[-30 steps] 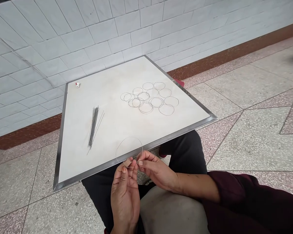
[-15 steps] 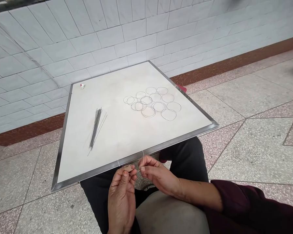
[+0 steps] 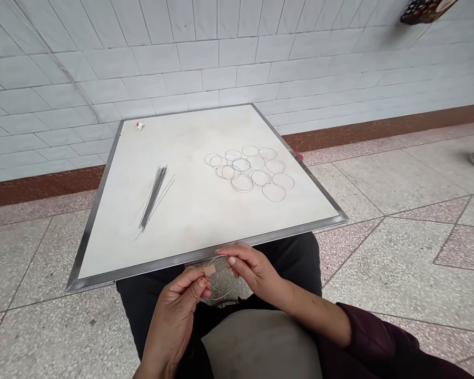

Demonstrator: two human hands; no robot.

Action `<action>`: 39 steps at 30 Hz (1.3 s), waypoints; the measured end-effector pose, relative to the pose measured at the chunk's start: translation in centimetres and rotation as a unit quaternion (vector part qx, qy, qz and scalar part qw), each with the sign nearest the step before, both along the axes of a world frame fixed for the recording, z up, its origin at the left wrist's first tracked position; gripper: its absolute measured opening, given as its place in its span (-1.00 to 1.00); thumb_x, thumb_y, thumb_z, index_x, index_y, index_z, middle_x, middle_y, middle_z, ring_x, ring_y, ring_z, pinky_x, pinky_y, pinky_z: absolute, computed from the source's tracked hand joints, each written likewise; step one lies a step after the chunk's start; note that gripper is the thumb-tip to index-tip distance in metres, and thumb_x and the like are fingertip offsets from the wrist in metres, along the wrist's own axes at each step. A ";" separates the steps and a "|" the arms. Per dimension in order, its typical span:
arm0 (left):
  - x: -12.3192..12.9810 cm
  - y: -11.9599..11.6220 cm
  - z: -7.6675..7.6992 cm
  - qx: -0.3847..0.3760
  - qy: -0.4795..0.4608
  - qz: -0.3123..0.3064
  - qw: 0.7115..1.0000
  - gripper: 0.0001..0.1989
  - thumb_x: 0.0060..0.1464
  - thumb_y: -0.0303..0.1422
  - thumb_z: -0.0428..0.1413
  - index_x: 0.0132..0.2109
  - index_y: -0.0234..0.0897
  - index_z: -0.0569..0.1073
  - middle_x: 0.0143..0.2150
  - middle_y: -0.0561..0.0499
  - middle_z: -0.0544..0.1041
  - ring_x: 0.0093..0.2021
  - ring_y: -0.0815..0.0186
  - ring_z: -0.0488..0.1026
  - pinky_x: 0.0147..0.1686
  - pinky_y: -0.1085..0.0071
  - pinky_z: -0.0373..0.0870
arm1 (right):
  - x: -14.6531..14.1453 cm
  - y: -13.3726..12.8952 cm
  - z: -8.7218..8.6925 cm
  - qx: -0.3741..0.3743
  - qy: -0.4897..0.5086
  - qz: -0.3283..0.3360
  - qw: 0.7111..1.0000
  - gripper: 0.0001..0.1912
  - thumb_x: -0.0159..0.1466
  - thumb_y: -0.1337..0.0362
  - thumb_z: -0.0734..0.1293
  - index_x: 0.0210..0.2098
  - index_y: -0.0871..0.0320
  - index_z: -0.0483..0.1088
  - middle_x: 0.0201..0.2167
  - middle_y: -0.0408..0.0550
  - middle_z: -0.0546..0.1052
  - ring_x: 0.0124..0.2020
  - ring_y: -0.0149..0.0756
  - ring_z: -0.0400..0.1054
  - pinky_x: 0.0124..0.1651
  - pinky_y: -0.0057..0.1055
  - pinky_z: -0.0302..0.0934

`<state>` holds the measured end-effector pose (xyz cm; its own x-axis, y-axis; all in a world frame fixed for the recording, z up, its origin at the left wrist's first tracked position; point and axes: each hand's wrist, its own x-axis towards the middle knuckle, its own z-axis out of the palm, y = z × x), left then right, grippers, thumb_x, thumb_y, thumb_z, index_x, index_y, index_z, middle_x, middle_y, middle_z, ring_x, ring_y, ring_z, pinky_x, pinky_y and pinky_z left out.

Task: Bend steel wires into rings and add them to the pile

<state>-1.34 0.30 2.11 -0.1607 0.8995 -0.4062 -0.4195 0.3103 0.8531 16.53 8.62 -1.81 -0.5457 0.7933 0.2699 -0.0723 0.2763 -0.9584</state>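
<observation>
Over my lap, just off the table's near edge, my left hand (image 3: 177,305) is closed, thumb and index finger pinching a thin wire. A small tan piece (image 3: 209,270), perhaps tape or card, shows at its fingertips. My right hand (image 3: 256,269) pinches the same wire (image 3: 212,259) with thumb against fingers; the wire bows up between the hands. A loose pale curve of wire hangs below them. On the table lie a bundle of straight dark wires (image 3: 153,200) at left and several overlapping wire rings (image 3: 260,178) at right.
The white table (image 3: 189,210) has a grey metal rim. A small red-and-white object (image 3: 140,126) sits at its far left corner. White wall tiles (image 3: 237,52) rise behind it. A dark patterned object (image 3: 424,10) is at the upper right.
My right hand has turned palm-down, its fingers stretched further along the wire. My left hand has tilted and shifted slightly left. The wire now bows up between them. The view has shifted.
</observation>
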 end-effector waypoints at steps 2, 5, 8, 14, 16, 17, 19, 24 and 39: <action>0.0 0.0 0.1 -0.004 -0.005 0.005 1.000 -0.80 -0.04 -0.30 0.34 -0.21 -0.18 0.66 -0.35 0.03 0.53 -0.33 0.39 0.39 -0.27 0.47 0.37 | 0.1 0.0 0.1 0.074 -0.024 -0.002 0.997 -0.69 0.45 0.24 0.16 0.10 0.02 0.41 -0.35 -0.11 0.41 -0.43 -0.42 0.25 -0.28 -0.41 0.26; -0.1 0.0 0.4 0.002 -0.012 0.017 1.000 -0.82 -0.04 -0.32 0.34 -0.21 -0.16 0.65 -0.38 0.06 0.49 -0.35 0.40 0.39 -0.31 0.49 0.37 | 0.2 0.0 0.3 0.120 -0.043 0.006 0.992 -0.66 0.45 0.29 0.13 0.14 0.02 0.39 -0.44 -0.15 0.36 -0.44 -0.41 0.26 -0.26 -0.42 0.28; 0.0 0.0 0.4 0.008 -0.015 0.023 1.000 -0.83 -0.04 -0.33 0.34 -0.22 -0.18 0.64 -0.38 0.06 0.47 -0.34 0.39 0.39 -0.31 0.49 0.37 | 0.4 0.0 0.4 0.136 -0.051 0.018 0.989 -0.66 0.45 0.31 0.15 0.14 0.04 0.40 -0.44 -0.15 0.33 -0.44 -0.42 0.26 -0.29 -0.46 0.28; 0.2 -0.1 0.7 -0.003 -0.020 0.010 1.000 -0.81 -0.07 -0.34 0.36 -0.23 -0.20 0.64 -0.30 0.02 0.52 -0.32 0.40 0.38 -0.32 0.52 0.38 | 0.4 0.0 1.0 0.166 -0.041 0.025 0.985 -0.67 0.45 0.31 0.13 0.13 0.08 0.39 -0.36 -0.10 0.39 -0.39 -0.42 0.28 -0.30 -0.48 0.29; 0.3 -0.1 0.9 -0.010 -0.020 0.006 1.000 -0.80 -0.07 -0.33 0.36 -0.22 -0.20 0.64 -0.30 0.01 0.52 -0.31 0.39 0.38 -0.32 0.53 0.37 | 0.4 0.0 1.1 0.173 -0.040 0.021 0.984 -0.67 0.45 0.31 0.14 0.12 0.08 0.39 -0.35 -0.10 0.39 -0.39 -0.42 0.28 -0.31 -0.49 0.29; 0.3 -0.1 1.0 -0.013 -0.019 0.005 1.000 -0.79 -0.08 -0.33 0.36 -0.22 -0.20 0.64 -0.30 0.01 0.51 -0.30 0.39 0.38 -0.33 0.53 0.37 | 0.4 0.0 1.1 0.176 -0.040 0.019 0.983 -0.68 0.45 0.32 0.14 0.12 0.07 0.39 -0.36 -0.11 0.39 -0.39 -0.42 0.29 -0.31 -0.49 0.29; 0.4 -0.1 1.2 -0.019 -0.018 0.002 1.000 -0.78 -0.08 -0.32 0.36 -0.22 -0.20 0.64 -0.31 0.01 0.50 -0.30 0.38 0.38 -0.33 0.53 0.38 | 0.4 0.0 1.1 0.178 -0.041 0.016 0.983 -0.68 0.44 0.33 0.15 0.11 0.07 0.39 -0.35 -0.11 0.39 -0.38 -0.42 0.29 -0.31 -0.49 0.30; 0.4 -0.1 1.6 -0.026 -0.022 -0.003 0.999 -0.83 -0.08 -0.34 0.36 -0.26 -0.19 0.63 -0.36 0.04 0.47 -0.31 0.37 0.40 -0.33 0.51 0.38 | 0.6 0.0 1.1 0.206 -0.046 0.020 0.977 -0.64 0.41 0.40 0.16 0.14 0.07 0.38 -0.30 -0.07 0.41 -0.34 -0.41 0.32 -0.29 -0.48 0.33; -0.3 2.6 2.3 -0.017 -0.002 -0.120 0.993 -0.35 0.00 -0.38 0.32 0.23 -0.17 0.32 -0.43 0.12 0.49 -0.42 0.39 0.40 -0.30 0.39 0.30 | 0.1 2.2 2.5 0.247 -0.032 0.059 0.967 -0.79 0.41 0.28 0.26 -0.05 0.17 0.48 -0.26 -0.04 0.44 -0.30 -0.44 0.39 -0.26 -0.52 0.38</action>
